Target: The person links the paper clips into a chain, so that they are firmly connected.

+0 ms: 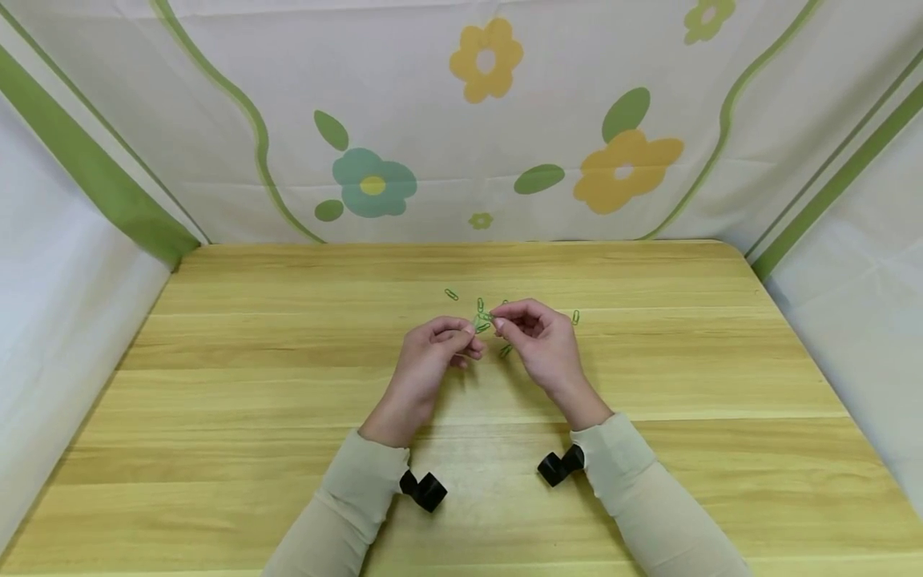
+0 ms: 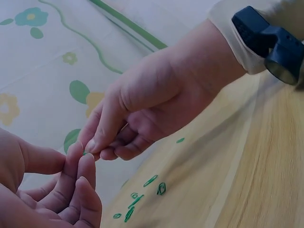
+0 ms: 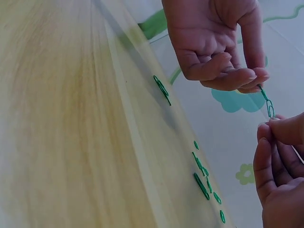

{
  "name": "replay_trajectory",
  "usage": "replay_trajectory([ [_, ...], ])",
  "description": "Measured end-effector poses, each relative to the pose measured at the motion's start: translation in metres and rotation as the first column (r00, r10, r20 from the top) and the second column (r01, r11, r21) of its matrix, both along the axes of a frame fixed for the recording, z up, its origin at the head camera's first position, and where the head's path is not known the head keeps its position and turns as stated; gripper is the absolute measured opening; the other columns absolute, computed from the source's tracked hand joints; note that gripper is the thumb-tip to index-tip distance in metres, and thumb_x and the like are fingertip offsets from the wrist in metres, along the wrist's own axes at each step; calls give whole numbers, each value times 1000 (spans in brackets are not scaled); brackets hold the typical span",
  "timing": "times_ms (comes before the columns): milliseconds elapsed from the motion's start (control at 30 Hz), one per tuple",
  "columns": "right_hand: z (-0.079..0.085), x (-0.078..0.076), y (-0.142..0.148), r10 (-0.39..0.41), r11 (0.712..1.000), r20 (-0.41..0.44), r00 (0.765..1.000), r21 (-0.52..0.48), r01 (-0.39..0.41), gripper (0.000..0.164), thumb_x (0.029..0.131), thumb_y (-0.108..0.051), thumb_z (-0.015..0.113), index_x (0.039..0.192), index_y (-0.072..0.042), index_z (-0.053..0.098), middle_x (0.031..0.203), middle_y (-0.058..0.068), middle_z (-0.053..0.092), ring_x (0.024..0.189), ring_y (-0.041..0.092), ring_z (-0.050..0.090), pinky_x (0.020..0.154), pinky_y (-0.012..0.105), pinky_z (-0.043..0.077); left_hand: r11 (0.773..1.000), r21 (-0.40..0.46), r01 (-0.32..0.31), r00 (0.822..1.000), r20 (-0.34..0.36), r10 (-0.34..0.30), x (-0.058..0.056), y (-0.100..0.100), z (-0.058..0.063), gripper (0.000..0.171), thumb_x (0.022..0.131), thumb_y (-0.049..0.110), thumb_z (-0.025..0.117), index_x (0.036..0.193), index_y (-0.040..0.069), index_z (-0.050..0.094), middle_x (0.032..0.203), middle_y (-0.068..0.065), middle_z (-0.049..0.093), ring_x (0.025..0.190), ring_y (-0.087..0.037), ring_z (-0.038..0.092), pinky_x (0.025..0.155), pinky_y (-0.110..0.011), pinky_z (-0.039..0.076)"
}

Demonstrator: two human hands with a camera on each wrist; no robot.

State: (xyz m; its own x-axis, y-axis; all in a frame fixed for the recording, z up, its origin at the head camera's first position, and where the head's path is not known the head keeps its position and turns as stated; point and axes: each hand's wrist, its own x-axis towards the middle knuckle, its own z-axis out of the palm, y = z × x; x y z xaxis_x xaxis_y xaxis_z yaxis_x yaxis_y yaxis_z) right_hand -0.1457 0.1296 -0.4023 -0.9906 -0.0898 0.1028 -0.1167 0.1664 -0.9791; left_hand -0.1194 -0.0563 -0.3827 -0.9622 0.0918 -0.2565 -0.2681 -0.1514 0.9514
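Above the wooden table, my left hand (image 1: 427,365) and right hand (image 1: 542,343) face each other with fingertips close together. Thumb and fingers of the left hand pinch one green paper clip (image 3: 263,92), most of it hidden by the fingertips. The right hand pinches a second green paper clip (image 3: 270,109) by its lower end. Between the hands the two clips meet end to end and look hooked together in the right wrist view. Below them, several loose green paper clips (image 3: 201,186) lie on the tabletop.
Single paper clips lie beyond the left hand (image 1: 451,295) and right of the right hand (image 1: 576,317). The wooden table (image 1: 252,401) ends at a white cloth with printed flowers (image 1: 486,60). Black wrist cameras (image 1: 425,490) sit at both cuffs.
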Motion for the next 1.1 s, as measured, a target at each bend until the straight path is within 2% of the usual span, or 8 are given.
replay_trajectory([
  [267, 6, -5, 6, 19, 1000, 35, 999, 10, -20, 17, 103, -12, 73, 118, -4, 75, 116, 12, 73, 98, 16, 71, 91, 33, 65, 989, -142, -31, 997, -68, 22, -1, 0, -3, 16, 104, 9, 70, 115, -2, 72, 102, -15, 78, 94, -26, 72, 80, -32, 56],
  [367, 11, -6, 7, 52, 996, 54, 997, 63, -55, 15, 103, -11, 74, 116, -6, 76, 115, 12, 75, 98, 20, 71, 88, 31, 63, 957, -280, -76, 992, -122, 43, -1, 1, -4, 14, 103, 10, 71, 114, 3, 76, 107, -12, 77, 98, -26, 70, 83, -31, 57],
  [467, 18, -8, 4, 110, 983, 93, 990, 140, -122, 13, 102, -13, 74, 115, -11, 78, 113, 9, 76, 99, 28, 71, 85, 36, 63, 902, -416, -119, 984, -174, 50, 0, 1, -4, 18, 102, 13, 72, 117, 8, 78, 112, -7, 77, 104, -23, 71, 92, -37, 59],
  [567, 22, -10, 1, 161, 963, 123, 979, 199, -183, 13, 102, -16, 75, 114, -15, 79, 112, 7, 77, 100, 35, 72, 85, 44, 62, 876, -471, -106, 982, -191, 16, 1, 0, -4, 19, 102, 18, 71, 117, 11, 80, 114, -5, 79, 109, -23, 72, 98, -44, 59],
  [700, 24, -12, -1, 192, 950, 128, 973, 223, -217, 12, 103, -14, 74, 114, -14, 79, 113, 8, 77, 100, 38, 71, 85, 45, 61, 874, -482, -63, 980, -196, -38, 1, 0, -3, 16, 103, 21, 72, 112, 11, 81, 111, -5, 80, 110, -23, 72, 98, -44, 59],
  [867, 19, -15, 2, 197, 946, 125, 972, 238, -222, 12, 102, -15, 75, 113, -13, 79, 112, 7, 76, 99, 29, 70, 84, 37, 61, 882, -470, -43, 981, -189, -52, 1, 0, -4, 14, 103, 17, 71, 109, 9, 80, 109, -7, 79, 108, -22, 70, 97, -41, 57],
  [1000, 18, -20, 13, 140, 940, 86, 986, 301, -159, 11, 100, -16, 77, 110, -12, 78, 108, 7, 76, 96, 22, 69, 83, 33, 59, 905, -424, -41, 984, -174, -38, 0, -1, -4, 15, 105, 17, 70, 111, 7, 79, 110, -10, 79, 105, -21, 69, 91, -35, 57],
  [1100, 15, -25, 27, 68, 900, 51, 996, 427, -84, 9, 99, -16, 76, 107, -11, 77, 103, 7, 76, 93, 22, 68, 82, 34, 57, 924, -381, -41, 986, -164, -23, 0, -1, -4, 16, 105, 16, 70, 114, 5, 77, 111, -12, 80, 101, -20, 68, 85, -34, 57],
])
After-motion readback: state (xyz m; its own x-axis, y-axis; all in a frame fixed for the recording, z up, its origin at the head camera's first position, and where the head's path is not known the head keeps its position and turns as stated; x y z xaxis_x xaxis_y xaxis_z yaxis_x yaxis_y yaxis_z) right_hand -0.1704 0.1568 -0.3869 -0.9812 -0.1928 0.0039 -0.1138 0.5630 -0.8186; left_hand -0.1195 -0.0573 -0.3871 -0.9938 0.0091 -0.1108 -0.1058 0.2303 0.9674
